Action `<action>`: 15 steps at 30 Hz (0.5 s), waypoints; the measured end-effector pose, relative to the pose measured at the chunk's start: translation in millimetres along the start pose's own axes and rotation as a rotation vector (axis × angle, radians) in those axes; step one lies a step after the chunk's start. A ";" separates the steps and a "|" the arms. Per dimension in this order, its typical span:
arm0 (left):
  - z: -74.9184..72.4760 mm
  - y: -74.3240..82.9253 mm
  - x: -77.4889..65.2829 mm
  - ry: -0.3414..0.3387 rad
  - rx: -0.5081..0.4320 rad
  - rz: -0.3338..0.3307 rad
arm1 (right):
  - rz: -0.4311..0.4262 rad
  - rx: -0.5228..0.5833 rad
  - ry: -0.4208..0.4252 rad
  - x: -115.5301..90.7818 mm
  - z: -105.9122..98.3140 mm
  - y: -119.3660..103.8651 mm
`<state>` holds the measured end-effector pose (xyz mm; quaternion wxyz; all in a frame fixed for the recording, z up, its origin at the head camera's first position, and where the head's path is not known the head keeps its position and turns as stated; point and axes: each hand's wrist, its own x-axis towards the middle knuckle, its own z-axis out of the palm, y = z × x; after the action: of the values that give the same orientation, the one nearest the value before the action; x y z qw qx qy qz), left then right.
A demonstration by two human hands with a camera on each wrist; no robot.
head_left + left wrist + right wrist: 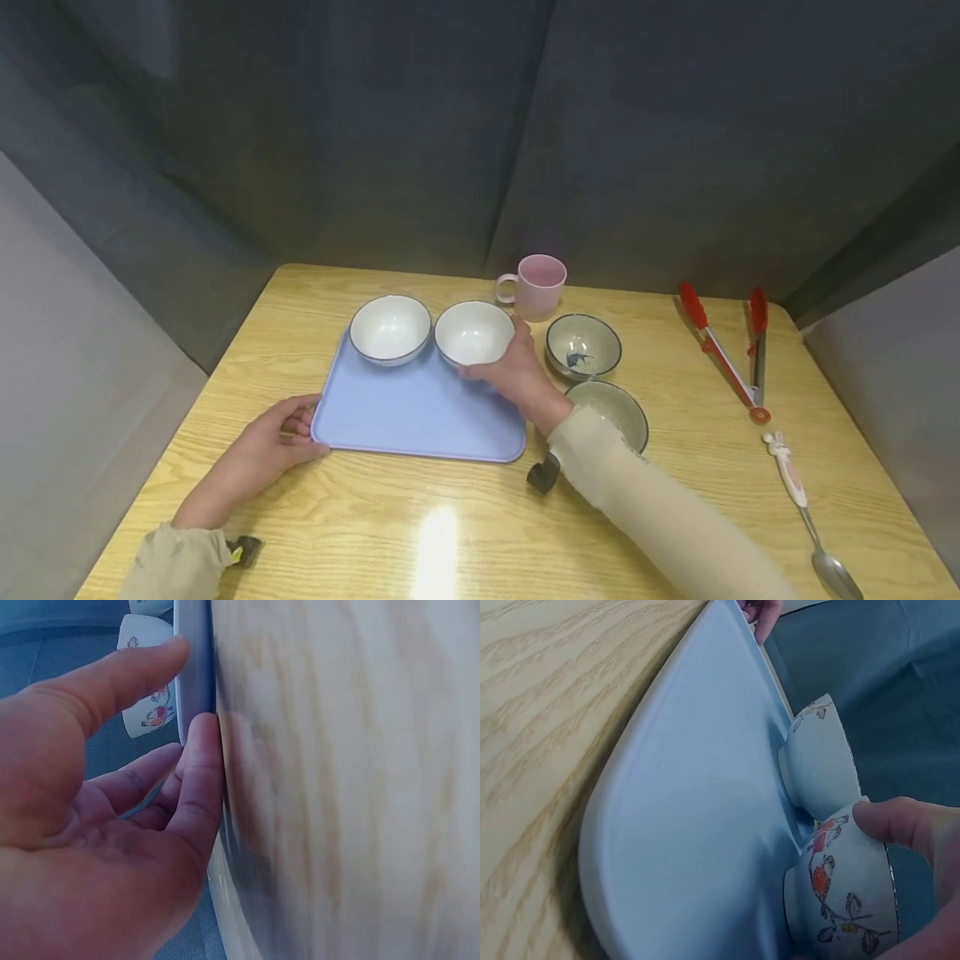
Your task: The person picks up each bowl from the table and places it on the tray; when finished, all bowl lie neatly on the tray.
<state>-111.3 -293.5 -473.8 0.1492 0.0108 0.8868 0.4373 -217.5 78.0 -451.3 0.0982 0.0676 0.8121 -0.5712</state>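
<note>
My right hand grips a white bowl by its rim, thumb at the near side and fingers at the far right. This bowl stands upright on a light blue tray; its outside bears red birds and branches in the right wrist view. Left of it on the tray is another white bowl, very close to the first. At the tray's front left corner, my left hand holds the edge, with the thumb at the front and the fingers along the left side. The fingers of the right hand are partly hidden.
A pink mug stands behind the tray. Two greyish bowls, one farther back and a nearer bowl partly behind the right sleeve, sit to the right. Red-tipped tongs lie spread beyond them, with a rabbit-handled spoon near the right edge.
</note>
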 end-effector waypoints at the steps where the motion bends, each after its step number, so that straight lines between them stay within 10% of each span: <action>1: -0.1 -0.1 0.0 0.001 -0.001 -0.001 | 0.000 -0.003 0.001 -0.3 -0.1 -0.1; 15: 0.8 -0.5 -0.3 -0.001 -0.005 -0.016 | -0.053 -0.168 0.055 0.2 -5.2 3.3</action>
<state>-110.7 -293.1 -474.5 0.1530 0.0034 0.8856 0.4384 -217.4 83.9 -452.7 0.0658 0.0531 0.8611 -0.5013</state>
